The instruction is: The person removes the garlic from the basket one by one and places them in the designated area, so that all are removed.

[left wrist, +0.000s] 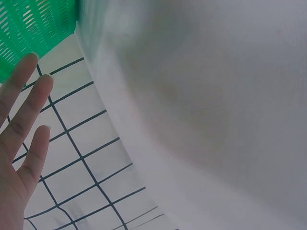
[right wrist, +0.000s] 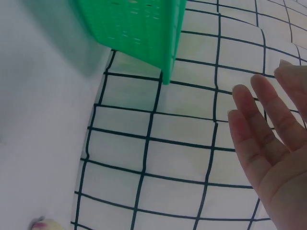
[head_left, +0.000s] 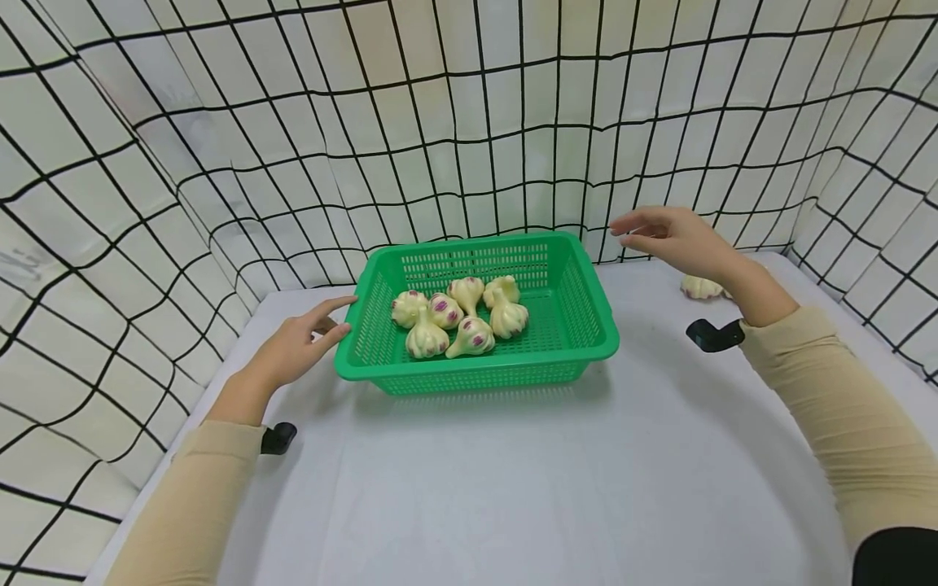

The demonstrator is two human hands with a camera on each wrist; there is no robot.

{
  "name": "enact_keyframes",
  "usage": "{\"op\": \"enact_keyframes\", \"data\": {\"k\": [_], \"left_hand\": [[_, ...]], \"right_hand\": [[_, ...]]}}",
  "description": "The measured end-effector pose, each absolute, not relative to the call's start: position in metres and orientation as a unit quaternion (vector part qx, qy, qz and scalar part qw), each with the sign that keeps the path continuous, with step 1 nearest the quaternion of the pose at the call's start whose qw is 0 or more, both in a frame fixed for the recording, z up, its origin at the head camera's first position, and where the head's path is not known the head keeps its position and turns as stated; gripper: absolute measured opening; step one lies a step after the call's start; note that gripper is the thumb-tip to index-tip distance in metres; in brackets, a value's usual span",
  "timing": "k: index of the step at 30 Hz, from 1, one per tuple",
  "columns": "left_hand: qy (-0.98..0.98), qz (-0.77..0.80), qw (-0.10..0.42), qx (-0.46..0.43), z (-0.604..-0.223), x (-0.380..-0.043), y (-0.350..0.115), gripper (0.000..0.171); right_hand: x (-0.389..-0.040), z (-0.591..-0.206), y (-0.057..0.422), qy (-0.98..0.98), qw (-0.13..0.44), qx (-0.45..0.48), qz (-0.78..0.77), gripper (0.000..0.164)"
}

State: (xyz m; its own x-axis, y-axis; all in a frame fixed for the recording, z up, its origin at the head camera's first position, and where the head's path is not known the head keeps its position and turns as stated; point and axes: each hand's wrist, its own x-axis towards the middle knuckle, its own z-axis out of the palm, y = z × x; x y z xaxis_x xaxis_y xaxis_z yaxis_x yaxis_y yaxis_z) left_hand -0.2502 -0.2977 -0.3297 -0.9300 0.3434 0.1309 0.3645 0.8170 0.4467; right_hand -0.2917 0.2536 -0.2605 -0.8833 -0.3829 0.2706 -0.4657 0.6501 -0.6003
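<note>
A green slotted plastic basket [head_left: 479,370] stands on the white table with several garlic bulbs [head_left: 427,335] gathered in its left and middle part. My left hand [head_left: 296,348] is at the basket's left end, fingertips right at the rim, fingers extended. In the left wrist view, the fingers [left wrist: 36,96] spread beside the basket wall. My right hand [head_left: 677,236] is raised to the right of the basket, holding nothing, its fingers loosely bent. The right wrist view shows that palm [right wrist: 288,177] apart from the basket [right wrist: 139,33].
Another pale garlic bulb [head_left: 701,287] lies on the table at the right, partly hidden behind my right wrist. A black grid net [head_left: 476,146] hangs over white walls at the back and both sides. The white table [head_left: 469,488] stretches in front of the basket.
</note>
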Motion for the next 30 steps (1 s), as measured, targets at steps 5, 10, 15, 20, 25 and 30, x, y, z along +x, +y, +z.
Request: {"op": "enact_keyframes", "data": {"k": [5, 10, 15, 20, 25, 30], "left_hand": [[-0.952, -0.242, 0.021, -0.185, -0.329, -0.249, -0.297, 0.057], [-0.952, -0.243, 0.024, -0.187, -0.33, -0.249, -0.297, 0.057], [-0.951, -0.243, 0.026, -0.187, -0.331, -0.249, -0.298, 0.057], [-0.952, -0.242, 0.027, -0.188, -0.33, -0.249, -0.298, 0.057], [-0.952, -0.24, 0.028, -0.188, -0.331, -0.25, -0.298, 0.057], [-0.952, -0.24, 0.026, -0.186, -0.331, -0.25, -0.298, 0.057]], "right_hand": [[-0.297, -0.254, 0.244, -0.906, 0.028, 0.239, 0.349, 0.037], [-0.302, -0.248, 0.234, -0.902, 0.0, 0.242, 0.357, 0.038], [-0.309, -0.245, 0.223, -0.898, 0.01, 0.249, 0.363, 0.038], [-0.315, -0.244, 0.212, -0.888, 0.018, 0.256, 0.382, 0.037], [-0.32, -0.245, 0.199, -0.879, 0.015, 0.258, 0.401, 0.038], [-0.326, -0.246, 0.185, -0.873, 0.017, 0.266, 0.408, 0.038]]}}
